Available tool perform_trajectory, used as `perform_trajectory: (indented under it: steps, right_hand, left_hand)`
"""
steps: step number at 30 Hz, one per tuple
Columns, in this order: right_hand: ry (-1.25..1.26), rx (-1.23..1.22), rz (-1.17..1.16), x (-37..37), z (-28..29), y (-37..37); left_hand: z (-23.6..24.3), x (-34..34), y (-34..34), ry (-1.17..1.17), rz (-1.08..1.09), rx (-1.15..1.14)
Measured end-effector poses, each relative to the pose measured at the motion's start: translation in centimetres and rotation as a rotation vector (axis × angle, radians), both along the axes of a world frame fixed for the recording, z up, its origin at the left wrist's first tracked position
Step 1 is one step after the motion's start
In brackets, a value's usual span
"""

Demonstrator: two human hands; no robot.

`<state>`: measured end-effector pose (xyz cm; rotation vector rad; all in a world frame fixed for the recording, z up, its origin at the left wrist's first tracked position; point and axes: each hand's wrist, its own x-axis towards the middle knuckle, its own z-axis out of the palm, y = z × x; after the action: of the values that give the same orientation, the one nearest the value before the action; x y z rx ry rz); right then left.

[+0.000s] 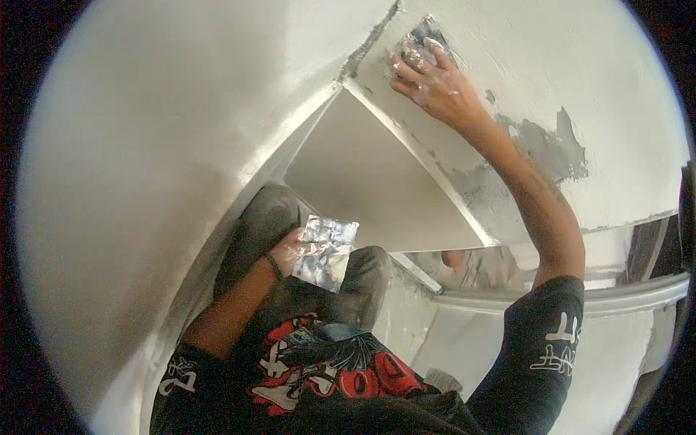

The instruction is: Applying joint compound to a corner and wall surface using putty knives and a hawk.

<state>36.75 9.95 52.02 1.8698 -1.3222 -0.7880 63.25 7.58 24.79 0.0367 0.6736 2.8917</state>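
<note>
Here, holding a flat grey metal blade (pixel 428 31) in right hand (pixel 438 87) against white plastered panel (pixel 551 65), well beyond a silvery rectangular plate (pixel 326 255) in left hand (pixel 291 251).

head | left fisheye, worn on head | faces down over shirt (pixel 362 388) and knees (pixel 270 212) | close range

White lettering (pixel 557 336) marks the right sleeve (pixel 528 322); likewise the left sleeve (pixel 201 377).
</note>
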Motion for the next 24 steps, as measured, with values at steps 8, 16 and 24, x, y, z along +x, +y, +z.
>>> perform_trajectory:
  steps: [8,16,24]
  right_hand:
    - [0.019,-0.009,-0.255,2.1,2.2,11.4]
    - [-0.016,0.057,-0.515,7.3,3.4,17.0]
    - [0.053,-0.037,-0.057,4.4,1.0,1.4]
  left_hand:
    - [-0.2,-0.6,0.1,-0.010,0.011,-0.049]
    - [0.1,-0.6,-0.1,-0.010,-0.076,0.121]
    - [-1.8,-0.6,0.9,-0.015,-0.018,0.067]
